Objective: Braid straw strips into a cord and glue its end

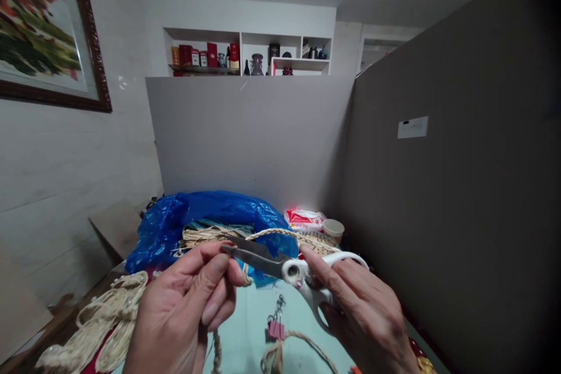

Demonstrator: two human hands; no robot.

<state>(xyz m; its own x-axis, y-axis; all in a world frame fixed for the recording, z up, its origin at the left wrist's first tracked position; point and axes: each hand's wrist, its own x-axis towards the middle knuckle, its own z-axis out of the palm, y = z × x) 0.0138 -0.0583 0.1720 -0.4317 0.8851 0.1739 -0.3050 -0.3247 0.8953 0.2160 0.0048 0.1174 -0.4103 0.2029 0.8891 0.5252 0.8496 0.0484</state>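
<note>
My right hand point(363, 310) is closed round the white handles of the scissors point(263, 260). Their dark blades point left, slightly parted, with the tips at the fingertips of my left hand point(193, 298). That hand pinches the end of a pale braided straw cord, and the fingers hide most of what they hold. A length of the braided cord point(276, 232) arcs behind the blades towards my right hand. Below, a pink clip point(276, 330) on a small metal chain grips more straw on the pale green tabletop point(245, 327).
A blue plastic bag point(210, 204) lies at the back with straw strands point(214, 235) in it. A red and white packet point(304, 219) and a pale cup point(333, 229) stand right of it. Woven straw pieces point(105, 321) lie at left. Grey panels point(254, 134) enclose the back and right.
</note>
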